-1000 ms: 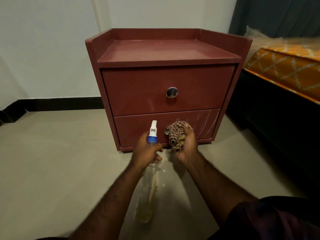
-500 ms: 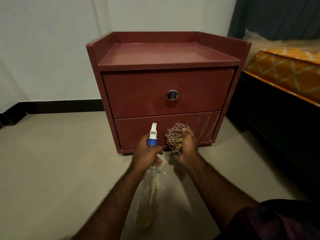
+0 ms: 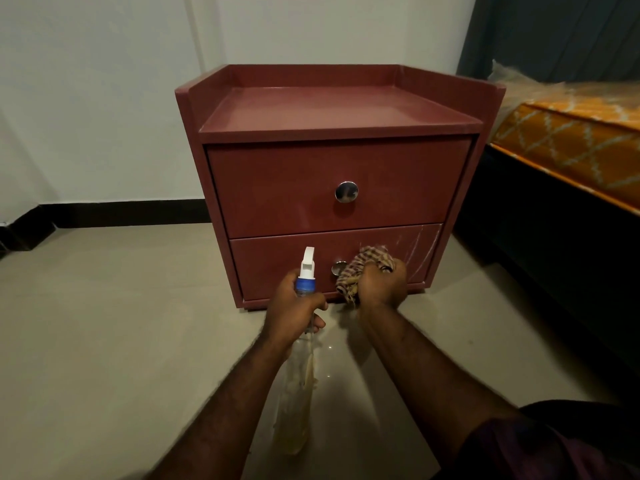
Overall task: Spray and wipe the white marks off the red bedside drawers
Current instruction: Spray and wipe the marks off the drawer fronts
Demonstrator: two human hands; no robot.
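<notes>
**Red bedside drawers (image 3: 332,168) with a cloth at the lower front**

Head view: the red wooden cabinet, two drawers under a lipped top, stands on the pale tiled floor (image 3: 104,341) in the middle of the picture, its back to a white wall (image 3: 86,98) with a black skirting strip (image 3: 121,213). Each drawer front carries a round silver knob: the upper knob (image 3: 346,192) at the centre of its drawer, the lower knob (image 3: 338,268) partly hidden behind the cloth. The thin white scratch-like marks (image 3: 420,244) streak the lower drawer front at its 3 o'clock end.

At 6 o'clock from the cabinet both forearms reach in. The left hand (image 3: 294,313) has its fingers wrapped round the neck of a clear plastic spray bottle (image 3: 294,393) with a blue collar and white nozzle; the nozzle stands upright near 9 o'clock of the lower knob. The right hand (image 3: 382,284) is clenched round a bunched brown-and-cream checked cloth (image 3: 363,266), held at the lower drawer front between the knob and the marks. Whether the cloth presses on the wood cannot be told.

At 3 o'clock of the cabinet lies an orange patterned mattress (image 3: 571,140) on a dark bed base, with a dark curtain (image 3: 554,29) at 1 o'clock.
</notes>
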